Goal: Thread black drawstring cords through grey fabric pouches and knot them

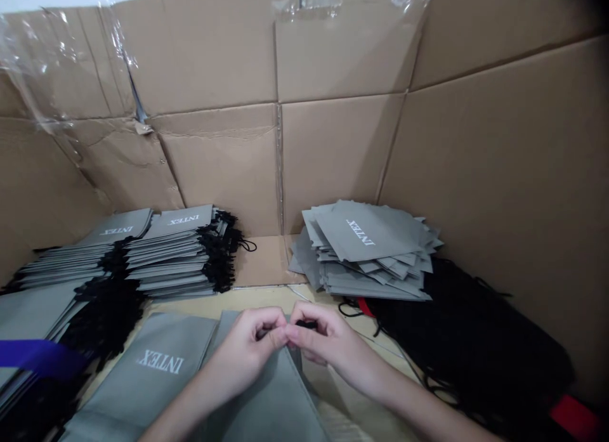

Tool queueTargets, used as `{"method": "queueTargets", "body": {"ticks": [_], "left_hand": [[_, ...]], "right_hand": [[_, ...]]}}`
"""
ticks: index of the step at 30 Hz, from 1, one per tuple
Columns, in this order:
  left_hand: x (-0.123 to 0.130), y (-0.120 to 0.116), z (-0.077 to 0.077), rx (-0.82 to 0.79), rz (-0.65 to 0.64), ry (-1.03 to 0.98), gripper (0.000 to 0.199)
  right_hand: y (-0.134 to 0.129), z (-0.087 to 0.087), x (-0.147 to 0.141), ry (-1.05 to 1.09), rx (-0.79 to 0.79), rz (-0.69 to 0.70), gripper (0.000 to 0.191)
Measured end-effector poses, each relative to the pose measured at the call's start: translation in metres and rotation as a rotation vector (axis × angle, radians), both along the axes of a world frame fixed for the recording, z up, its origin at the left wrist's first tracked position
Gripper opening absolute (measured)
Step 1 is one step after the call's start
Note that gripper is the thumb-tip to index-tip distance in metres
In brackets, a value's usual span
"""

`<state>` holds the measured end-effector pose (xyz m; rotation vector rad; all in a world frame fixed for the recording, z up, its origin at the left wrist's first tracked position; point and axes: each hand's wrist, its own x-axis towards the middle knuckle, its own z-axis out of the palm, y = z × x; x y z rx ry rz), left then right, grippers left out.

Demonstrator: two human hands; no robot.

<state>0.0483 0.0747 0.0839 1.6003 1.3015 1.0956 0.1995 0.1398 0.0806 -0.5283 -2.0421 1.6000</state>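
Note:
My left hand (257,337) and my right hand (318,337) meet at the middle, thumbs and fingertips pinched together at the top corner of a grey fabric pouch (266,397). A small black piece (307,325), perhaps cord or a cord stopper, shows between the fingers of my right hand. What the left fingertips pinch besides the pouch edge is hidden. Just left of the held pouch lies another grey pouch (162,366) with white INTEX lettering, partly covered by my left forearm.
Stacked grey pouches with black cords (171,255) stand at the left, a blue strip (40,356) nearer. At right are a looser pouch stack (371,239) and a black cord bundle (466,328) with red bands. Tall cardboard walls (333,150) enclose the work surface.

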Motion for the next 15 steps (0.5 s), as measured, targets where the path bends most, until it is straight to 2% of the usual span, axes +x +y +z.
{"method": "queueTargets", "body": {"ticks": [2,7,12,15], "left_hand": [[0.002,-0.005,0.003,0.035,0.003,0.043,0.043],[0.005,-0.017,0.013,0.109,0.01,0.118,0.047],[0.003,-0.024,0.017,0.133,0.042,0.192,0.05],[0.004,-0.024,0.014,0.071,0.049,0.15,0.045]], "right_hand": [[-0.003,0.003,0.0,0.059,-0.1,0.029,0.037],[-0.012,0.006,0.006,0.139,-0.24,0.083,0.041],[-0.012,0.01,0.008,0.093,-0.227,0.026,0.041],[-0.006,0.015,0.01,0.037,-0.08,-0.001,0.04]]}}
